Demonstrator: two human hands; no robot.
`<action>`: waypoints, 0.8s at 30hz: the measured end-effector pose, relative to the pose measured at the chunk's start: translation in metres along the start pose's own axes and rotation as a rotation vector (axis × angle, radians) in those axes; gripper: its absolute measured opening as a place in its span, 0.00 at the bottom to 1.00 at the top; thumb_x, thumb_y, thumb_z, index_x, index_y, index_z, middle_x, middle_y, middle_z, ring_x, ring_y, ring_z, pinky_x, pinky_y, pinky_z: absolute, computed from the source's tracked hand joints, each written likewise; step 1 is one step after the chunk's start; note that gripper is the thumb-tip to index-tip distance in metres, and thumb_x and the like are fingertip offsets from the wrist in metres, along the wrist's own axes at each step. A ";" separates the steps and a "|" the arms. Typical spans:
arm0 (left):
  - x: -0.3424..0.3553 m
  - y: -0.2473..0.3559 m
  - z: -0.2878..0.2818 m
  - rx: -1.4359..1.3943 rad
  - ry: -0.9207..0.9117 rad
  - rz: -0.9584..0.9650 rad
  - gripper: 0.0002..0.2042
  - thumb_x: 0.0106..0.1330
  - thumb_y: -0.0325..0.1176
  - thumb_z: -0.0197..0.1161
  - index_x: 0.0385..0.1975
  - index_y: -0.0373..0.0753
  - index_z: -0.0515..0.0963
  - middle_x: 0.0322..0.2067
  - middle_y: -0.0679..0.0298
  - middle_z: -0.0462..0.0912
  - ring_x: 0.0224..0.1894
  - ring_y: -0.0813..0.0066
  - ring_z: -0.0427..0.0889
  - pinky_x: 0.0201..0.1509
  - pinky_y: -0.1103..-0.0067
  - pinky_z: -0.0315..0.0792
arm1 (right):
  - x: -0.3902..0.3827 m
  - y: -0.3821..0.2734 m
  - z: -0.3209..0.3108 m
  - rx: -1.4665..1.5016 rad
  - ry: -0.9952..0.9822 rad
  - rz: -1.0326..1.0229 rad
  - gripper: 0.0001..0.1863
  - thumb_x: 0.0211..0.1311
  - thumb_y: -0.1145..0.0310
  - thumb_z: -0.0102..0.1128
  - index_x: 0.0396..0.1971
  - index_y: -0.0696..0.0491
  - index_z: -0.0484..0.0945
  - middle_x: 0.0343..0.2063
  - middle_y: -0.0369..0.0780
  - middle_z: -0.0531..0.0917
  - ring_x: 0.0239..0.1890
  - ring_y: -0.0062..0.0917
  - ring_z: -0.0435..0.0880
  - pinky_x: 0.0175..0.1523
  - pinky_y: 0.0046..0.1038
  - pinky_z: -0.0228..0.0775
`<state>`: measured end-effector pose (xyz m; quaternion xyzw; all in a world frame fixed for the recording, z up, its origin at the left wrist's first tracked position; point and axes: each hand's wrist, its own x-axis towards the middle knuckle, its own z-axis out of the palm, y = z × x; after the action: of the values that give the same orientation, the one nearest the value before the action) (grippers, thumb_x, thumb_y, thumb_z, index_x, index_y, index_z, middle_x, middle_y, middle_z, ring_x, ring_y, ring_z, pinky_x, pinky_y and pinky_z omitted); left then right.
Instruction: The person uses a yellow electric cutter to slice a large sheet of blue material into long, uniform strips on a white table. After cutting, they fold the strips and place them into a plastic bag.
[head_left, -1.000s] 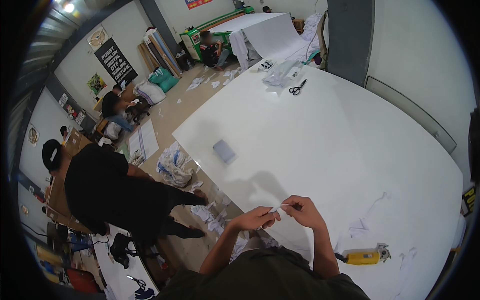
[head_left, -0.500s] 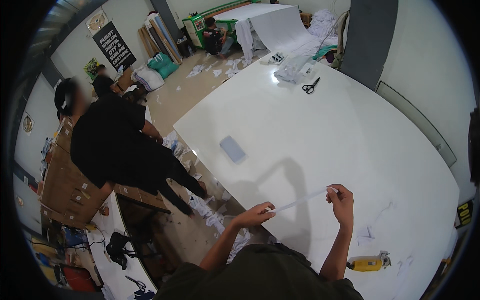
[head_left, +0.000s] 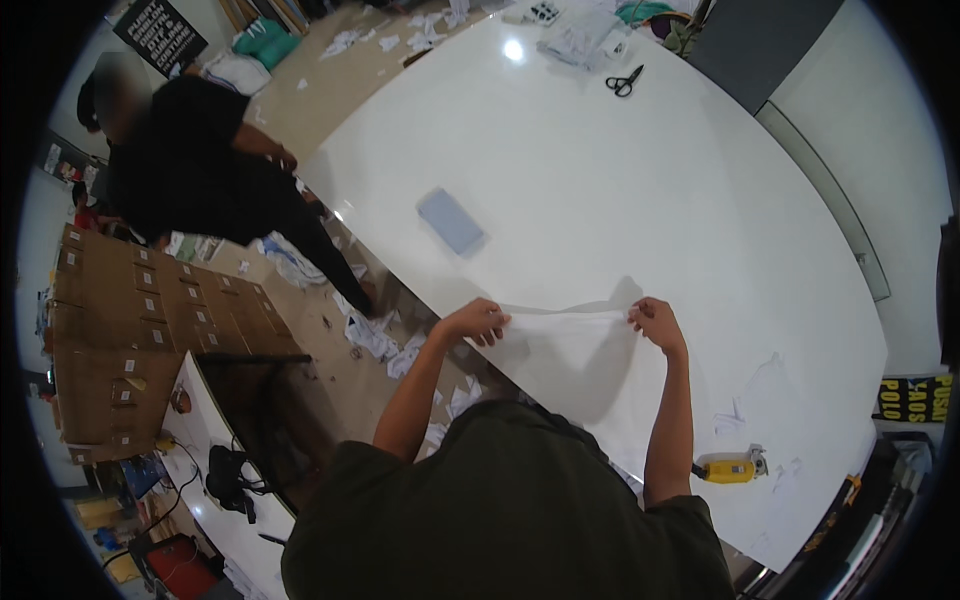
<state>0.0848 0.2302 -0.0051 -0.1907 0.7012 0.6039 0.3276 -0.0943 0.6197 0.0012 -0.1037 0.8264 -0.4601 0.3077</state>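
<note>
A narrow white strip (head_left: 567, 318), apparently fabric, stretches between my two hands over the near part of the white table (head_left: 560, 180). My left hand (head_left: 477, 321) pinches its left end near the table's left edge. At the right end, my right hand (head_left: 655, 324) grips it between thumb and fingers. Shadows of the hands and strip fall on the tabletop. Beyond my left hand lies a light blue-grey rectangular stack (head_left: 450, 221). To the right of my right forearm rests a yellow handheld power tool (head_left: 730, 469) with a metal head.
Black scissors (head_left: 624, 81) and clear plastic bags (head_left: 580, 40) lie at the table's far end. A person in black (head_left: 200, 160) stands off the table's left side. White scraps (head_left: 370, 335) litter the floor. Brown cartons (head_left: 150, 320) stack up behind a smaller table (head_left: 195, 400).
My hands have moved farther from my body, and the strip now hangs nearly level instead of slanting. My view has tilted downward. The person in black has turned and shifted toward the table corner.
</note>
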 end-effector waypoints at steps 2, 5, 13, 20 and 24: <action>-0.001 0.006 -0.007 -0.061 0.013 0.002 0.19 0.72 0.47 0.61 0.37 0.32 0.79 0.30 0.61 0.85 0.26 0.73 0.85 0.27 0.77 0.79 | 0.011 0.007 0.003 -0.165 0.044 -0.072 0.10 0.64 0.69 0.62 0.38 0.61 0.82 0.27 0.40 0.86 0.27 0.23 0.82 0.34 0.27 0.74; 0.004 -0.003 -0.020 -0.131 0.100 0.016 0.17 0.72 0.44 0.62 0.38 0.32 0.78 0.28 0.60 0.85 0.25 0.73 0.85 0.26 0.77 0.79 | 0.011 -0.013 0.017 -0.161 0.202 -0.138 0.09 0.63 0.72 0.63 0.40 0.60 0.82 0.32 0.41 0.87 0.31 0.25 0.83 0.40 0.27 0.76; 0.003 -0.008 -0.019 0.072 0.250 0.136 0.13 0.73 0.37 0.59 0.40 0.29 0.77 0.26 0.57 0.85 0.22 0.71 0.84 0.25 0.75 0.78 | 0.019 0.016 0.016 -0.236 0.350 -0.272 0.07 0.65 0.78 0.60 0.41 0.57 0.83 0.44 0.38 0.86 0.36 0.25 0.83 0.42 0.27 0.76; -0.009 -0.030 -0.026 0.126 0.406 0.139 0.13 0.71 0.37 0.60 0.35 0.30 0.77 0.26 0.49 0.85 0.24 0.59 0.85 0.33 0.66 0.78 | 0.052 -0.032 0.055 -0.329 0.265 -0.171 0.08 0.66 0.73 0.60 0.41 0.57 0.83 0.42 0.43 0.85 0.35 0.28 0.84 0.41 0.29 0.76; -0.019 -0.043 -0.045 0.328 0.518 0.111 0.15 0.70 0.41 0.61 0.34 0.31 0.78 0.28 0.49 0.86 0.32 0.53 0.87 0.38 0.63 0.78 | 0.065 -0.049 0.080 -0.536 0.410 -0.151 0.09 0.65 0.70 0.60 0.41 0.57 0.82 0.37 0.46 0.86 0.37 0.39 0.86 0.44 0.37 0.79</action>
<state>0.1168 0.1759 -0.0211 -0.2444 0.8588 0.4308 0.1309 -0.1025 0.5071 -0.0163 -0.1472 0.9525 -0.2592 0.0623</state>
